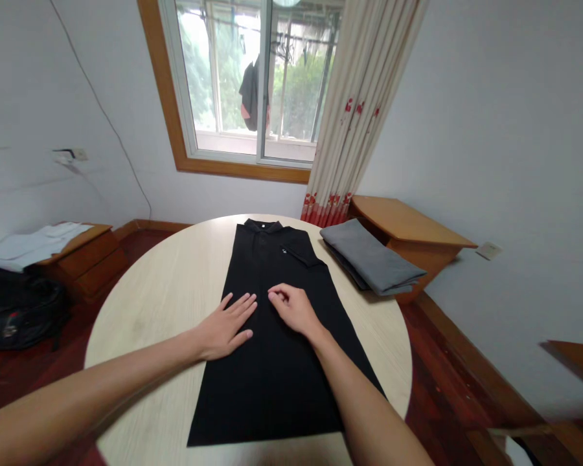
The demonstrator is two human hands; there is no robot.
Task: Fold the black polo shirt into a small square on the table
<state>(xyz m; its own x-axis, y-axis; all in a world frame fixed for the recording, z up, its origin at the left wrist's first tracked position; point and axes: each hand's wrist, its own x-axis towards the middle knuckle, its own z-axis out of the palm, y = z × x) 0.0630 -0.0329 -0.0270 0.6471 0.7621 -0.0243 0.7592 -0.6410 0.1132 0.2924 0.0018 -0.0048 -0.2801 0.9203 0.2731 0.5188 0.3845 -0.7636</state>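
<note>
A black collared shirt (272, 362) lies flat on a round pale wooden table (155, 298), folded into a long narrow strip with the collar at the far end. My left hand (226, 327) rests flat on the shirt's left edge near its middle, fingers stretched out. My right hand (294, 309) lies on the shirt beside it, fingers curled and pressed against the cloth, nothing visibly lifted.
A folded grey garment (372, 262) lies at the table's far right edge. Behind it stands a wooden cabinet (408, 223) and a curtain (354, 116). A low drawer unit (85, 255) with white cloth and a dark bag (19, 310) sit on the left.
</note>
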